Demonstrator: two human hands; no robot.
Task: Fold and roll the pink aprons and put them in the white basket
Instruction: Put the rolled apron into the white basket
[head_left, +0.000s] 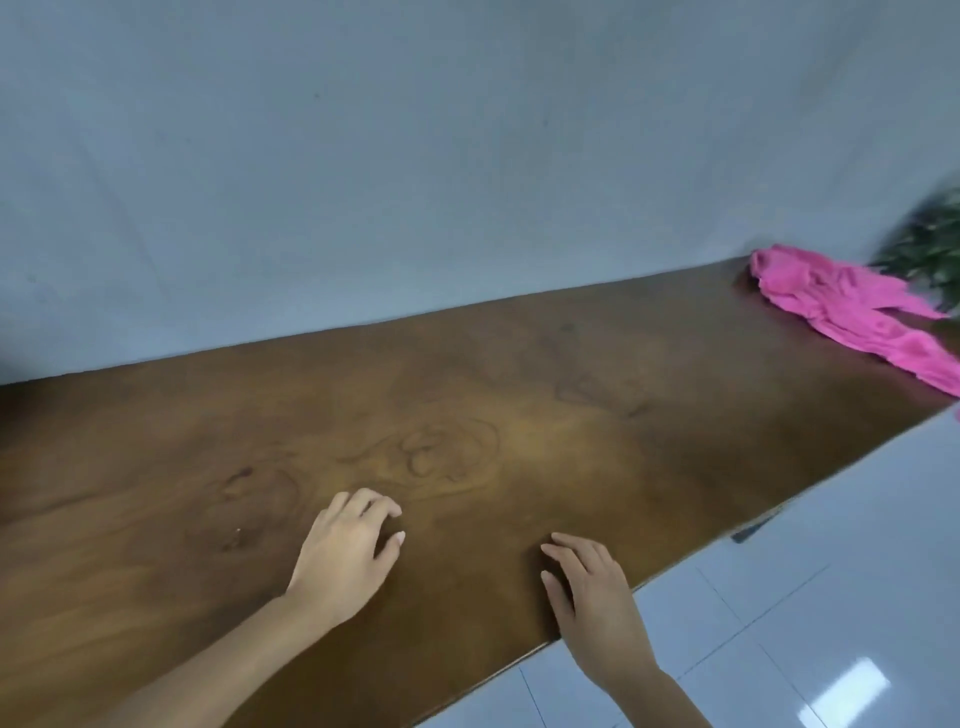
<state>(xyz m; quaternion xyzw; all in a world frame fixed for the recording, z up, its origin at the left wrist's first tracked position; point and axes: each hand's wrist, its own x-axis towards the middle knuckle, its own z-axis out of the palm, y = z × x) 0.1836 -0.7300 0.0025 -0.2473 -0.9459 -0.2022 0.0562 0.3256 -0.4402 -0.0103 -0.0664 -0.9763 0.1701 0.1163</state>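
Note:
A crumpled pink apron (852, 312) lies at the far right end of the brown wooden table (467, 426), running off the frame's right edge. My left hand (345, 556) rests on the table near its front, fingers loosely curled and holding nothing. My right hand (592, 597) lies flat near the table's front edge, fingers relaxed and empty. Both hands are far from the apron. No white basket is in view.
A green leafy plant (930, 249), blurred, stands behind the apron at the right edge. A grey wall (415, 156) runs along the table's back. Glossy white floor tiles (779, 623) lie beyond the table's front edge on the right.

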